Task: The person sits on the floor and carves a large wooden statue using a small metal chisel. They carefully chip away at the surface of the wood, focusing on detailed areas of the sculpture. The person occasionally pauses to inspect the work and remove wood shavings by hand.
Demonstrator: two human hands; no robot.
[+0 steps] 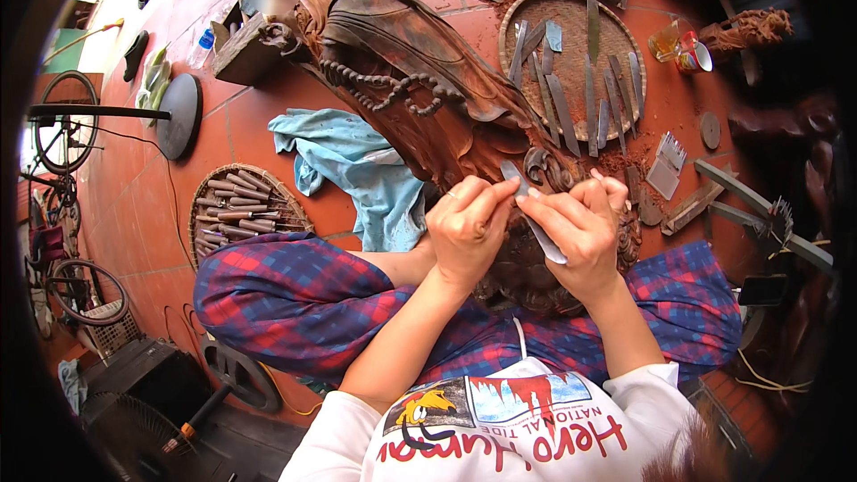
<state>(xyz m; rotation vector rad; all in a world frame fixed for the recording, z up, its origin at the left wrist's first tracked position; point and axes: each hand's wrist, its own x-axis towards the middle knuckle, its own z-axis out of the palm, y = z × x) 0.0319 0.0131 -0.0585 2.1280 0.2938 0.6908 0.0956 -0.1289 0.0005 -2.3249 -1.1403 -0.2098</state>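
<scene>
A large carved wooden statue (pixel 393 45) in reddish brown, with a string of carved beads, lies across the floor in front of my crossed legs. Over its near end, both hands meet around a thin, flat grey metal blade (pixel 546 245). My left hand (pixel 466 225) is closed, its thumb and fingers pinching at the blade's upper part. My right hand (pixel 578 228) closes round the blade from the other side, with the lower end sticking out below the fingers. Whether the blade touches the wood cannot be seen.
A round woven tray (pixel 571 13) holds several flat files and blades. To the left, a basket (pixel 203 205) holds wooden-handled chisels (pixel 241 201) beside a light blue cloth (pixel 357 170). Metal bars (pixel 759 205) stand at the right. Wood dust lies around the tray.
</scene>
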